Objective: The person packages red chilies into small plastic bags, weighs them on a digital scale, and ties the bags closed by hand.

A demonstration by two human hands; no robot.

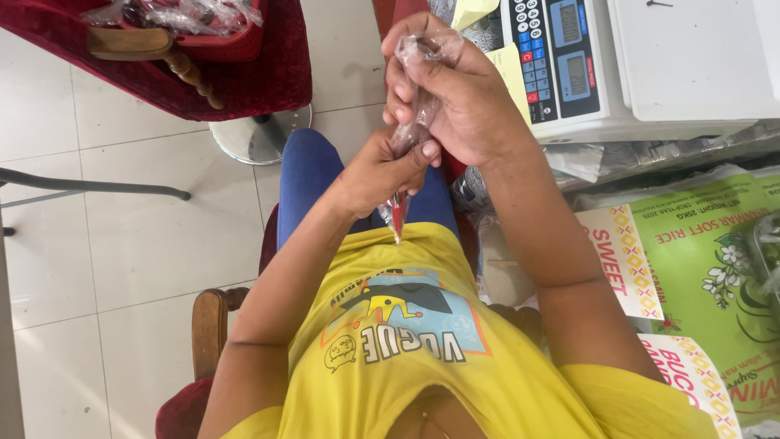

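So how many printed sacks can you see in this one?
2 at least. A green sack lies at the right edge below the scale; a second sack, white and orange, shows at the lower right corner. More may be hidden beyond the frame.

You are holding a narrow clear plastic packet (413,114) with both hands above your lap. Your left hand (375,175) is gripping its lower part, its red tip poking out below, while your right hand (455,85) is pinching the top. A weighing scale (642,57) is sitting to your right, beside green rice sacks (707,260).
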